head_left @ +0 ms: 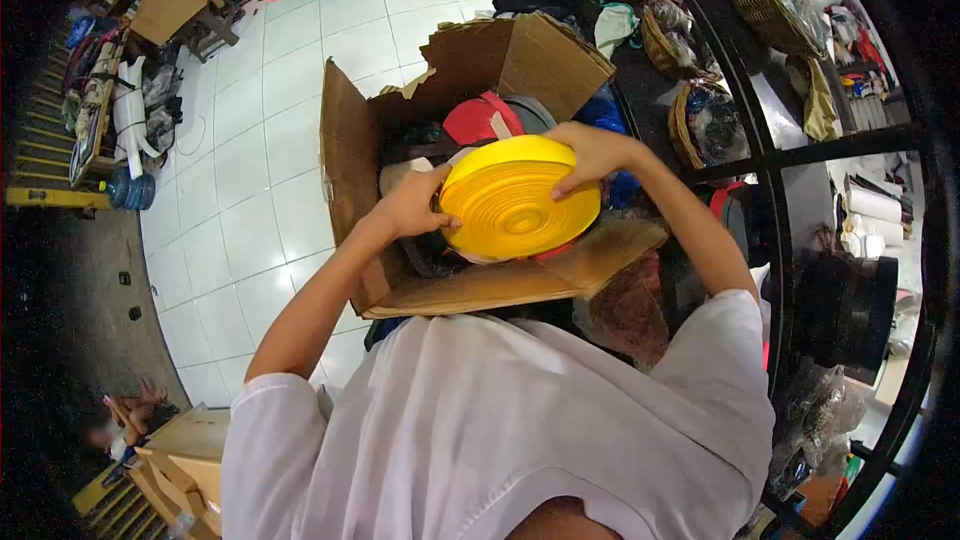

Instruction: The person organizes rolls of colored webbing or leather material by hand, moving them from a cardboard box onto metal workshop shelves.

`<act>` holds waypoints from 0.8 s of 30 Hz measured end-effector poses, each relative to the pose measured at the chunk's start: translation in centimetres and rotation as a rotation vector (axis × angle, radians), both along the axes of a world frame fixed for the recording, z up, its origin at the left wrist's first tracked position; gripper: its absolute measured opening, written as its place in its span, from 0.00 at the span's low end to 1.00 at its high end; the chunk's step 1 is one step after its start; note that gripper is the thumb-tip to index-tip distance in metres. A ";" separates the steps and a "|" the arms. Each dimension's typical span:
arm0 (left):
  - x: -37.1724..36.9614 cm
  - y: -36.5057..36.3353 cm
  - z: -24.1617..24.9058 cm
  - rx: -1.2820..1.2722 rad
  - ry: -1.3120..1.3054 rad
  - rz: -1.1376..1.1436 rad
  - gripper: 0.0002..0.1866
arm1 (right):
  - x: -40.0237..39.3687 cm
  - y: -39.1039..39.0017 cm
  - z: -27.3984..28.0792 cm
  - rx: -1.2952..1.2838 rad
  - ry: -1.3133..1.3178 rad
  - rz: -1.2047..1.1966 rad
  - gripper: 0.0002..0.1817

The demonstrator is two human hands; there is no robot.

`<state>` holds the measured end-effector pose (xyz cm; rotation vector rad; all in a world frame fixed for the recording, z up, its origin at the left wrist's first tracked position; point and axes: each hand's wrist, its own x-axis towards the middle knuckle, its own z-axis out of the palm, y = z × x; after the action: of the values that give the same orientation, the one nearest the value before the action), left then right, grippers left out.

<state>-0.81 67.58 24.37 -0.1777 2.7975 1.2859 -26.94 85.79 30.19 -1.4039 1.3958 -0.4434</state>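
Note:
A large yellow roll of webbing [520, 202], wound in flat rings, is held over an open cardboard box [350, 160]. My left hand [412, 202] grips its left edge, with the thumb on the near face. On the upper right, my right hand [592, 155] clasps the rim, its thumb pressed on the coil. The roll is tilted so that its flat side faces me. Behind it in the box are a red roll [482, 118] and a grey roll [530, 114]. Other contents are dark and partly hidden by the yellow roll.
Black metal shelving [770, 162] stands close on the right, with wicker baskets [765, 0] and plastic-wrapped goods. White floor tiles [240, 190] lie to the left. A water jug [130, 192] is at far left, and another person [130, 420] is at lower left.

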 end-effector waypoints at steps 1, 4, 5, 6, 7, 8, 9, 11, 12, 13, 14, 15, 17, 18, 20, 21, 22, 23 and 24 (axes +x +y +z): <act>0.1 -0.3 1.1 0.016 0.041 0.015 0.31 | 0.2 0.4 1.8 -0.197 0.159 -0.016 0.34; 0.3 -1.0 6.5 0.167 0.280 0.005 0.30 | 2.2 1.3 10.4 -0.493 0.379 -0.016 0.34; 0.4 -1.6 8.1 0.094 0.265 -0.010 0.29 | 2.9 1.5 13.3 -0.499 0.425 -0.016 0.34; 0.4 -2.3 9.9 0.018 0.256 -0.023 0.28 | 3.6 1.6 16.1 -0.508 0.476 -0.012 0.34; 0.1 -2.5 11.4 0.059 0.400 -0.040 0.26 | 4.4 2.0 18.7 -0.544 0.545 -0.038 0.33; -0.3 -2.6 12.6 0.099 0.545 -0.060 0.25 | 5.5 2.3 21.3 -0.581 0.616 -0.065 0.33; -0.5 -2.7 13.4 0.128 0.669 -0.062 0.27 | 6.6 2.4 23.6 -0.533 0.620 -0.090 0.32; -0.8 -2.7 14.6 0.390 0.641 -0.031 0.28 | 8.7 2.9 26.3 -0.813 0.866 -0.048 0.33; -0.8 -2.9 15.6 0.463 0.634 -0.066 0.28 | 8.7 3.4 27.2 -0.785 0.930 -0.093 0.36; -1.1 -3.4 16.4 0.473 0.701 -0.104 0.26 | 9.0 3.8 28.1 -0.753 0.994 -0.138 0.40; -1.8 -4.0 17.1 0.484 0.765 -0.145 0.25 | 9.6 4.1 29.5 -0.653 1.120 -0.166 0.37; -2.3 -4.8 17.8 0.374 0.849 -0.173 0.23 | 10.3 4.5 29.6 -0.709 1.162 -0.256 0.36; -3.1 -6.2 19.5 0.385 0.946 -0.247 0.26 | 11.4 2.2 32.1 -0.735 0.911 -0.104 0.27; -3.3 -6.7 20.8 0.413 0.989 -0.283 0.28 | 13.3 2.5 32.6 -0.767 0.962 -0.232 0.29; -3.4 -7.9 23.2 0.378 1.099 -0.336 0.27 | 14.9 2.7 32.1 -0.894 0.964 -0.316 0.27; -3.0 -8.5 24.7 0.352 1.022 -0.342 0.31 | 15.3 3.6 31.2 -0.902 0.982 -0.336 0.27; -2.7 -9.0 25.9 0.325 0.944 -0.347 0.36 | 15.6 5.1 30.1 -0.882 1.119 -0.540 0.29; -3.5 -9.9 26.6 0.151 1.090 -0.400 0.29 | 16.3 5.8 29.0 -0.849 1.248 -0.747 0.32; -3.7 -10.1 26.7 0.154 1.094 -0.426 0.29 | 17.5 5.6 28.3 -0.847 1.263 -0.769 0.32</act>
<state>-4.48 57.45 51.08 1.4540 3.0981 1.8035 -9.46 91.38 58.51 -1.8611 3.0775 -0.7313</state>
